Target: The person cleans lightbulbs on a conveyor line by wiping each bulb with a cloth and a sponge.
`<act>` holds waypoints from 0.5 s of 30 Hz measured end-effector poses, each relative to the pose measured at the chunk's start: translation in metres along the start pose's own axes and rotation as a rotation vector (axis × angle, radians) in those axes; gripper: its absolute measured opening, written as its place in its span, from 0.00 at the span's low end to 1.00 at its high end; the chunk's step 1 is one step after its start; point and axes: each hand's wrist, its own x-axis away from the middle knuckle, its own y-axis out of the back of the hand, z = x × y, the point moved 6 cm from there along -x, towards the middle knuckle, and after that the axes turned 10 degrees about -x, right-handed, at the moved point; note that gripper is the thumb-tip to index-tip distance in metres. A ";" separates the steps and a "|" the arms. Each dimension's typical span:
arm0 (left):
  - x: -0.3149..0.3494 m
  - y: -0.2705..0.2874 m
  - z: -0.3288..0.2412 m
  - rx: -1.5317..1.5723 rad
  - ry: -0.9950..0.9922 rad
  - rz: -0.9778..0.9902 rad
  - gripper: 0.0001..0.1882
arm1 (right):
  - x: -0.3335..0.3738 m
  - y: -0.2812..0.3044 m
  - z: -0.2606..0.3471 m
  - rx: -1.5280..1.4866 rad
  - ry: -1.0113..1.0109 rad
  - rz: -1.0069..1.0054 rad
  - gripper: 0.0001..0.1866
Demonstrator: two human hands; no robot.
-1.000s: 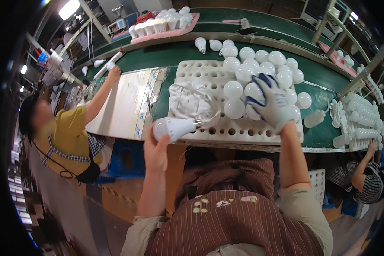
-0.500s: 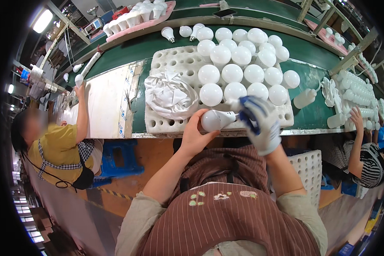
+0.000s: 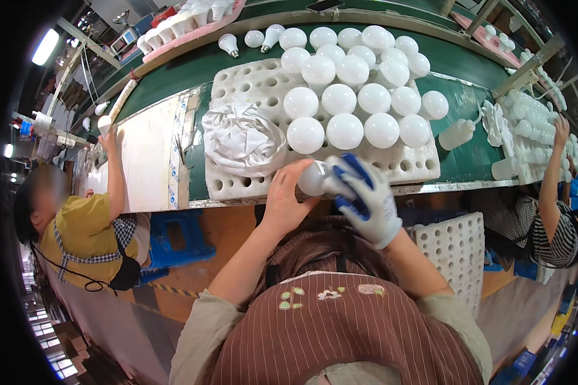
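Note:
My bare left hand [image 3: 288,199] is closed round the globe of a white light bulb [image 3: 313,178], held sideways over the table's front edge. My right hand [image 3: 371,206], in a white and blue glove, reaches round the bulb's narrow base end. Its fingers are bent about that end and partly smeared by motion, and they hide the base. Just beyond the hands lies a white foam tray [image 3: 231,187] full of round holes. Rows of white bulbs [image 3: 344,131] stand globe-up on its right side. A crumpled white cloth [image 3: 244,141] covers its left front part.
A white squeeze bottle [image 3: 456,135] stands right of the tray. Loose bulbs [image 3: 228,45] lie behind it. Left is a pale board [image 3: 151,154], where a co-worker in yellow [image 3: 87,224] sits. Another foam tray [image 3: 449,256] leans below the table. Other people work at the right.
My right hand has come left and closed in round the bulb's base, which showed before. The bulb has shifted slightly within the view. At the right, a co-worker's arm has risen.

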 end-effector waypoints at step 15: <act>-0.009 0.007 -0.005 -0.104 -0.083 0.102 0.44 | -0.005 -0.028 0.015 0.025 0.089 0.072 0.29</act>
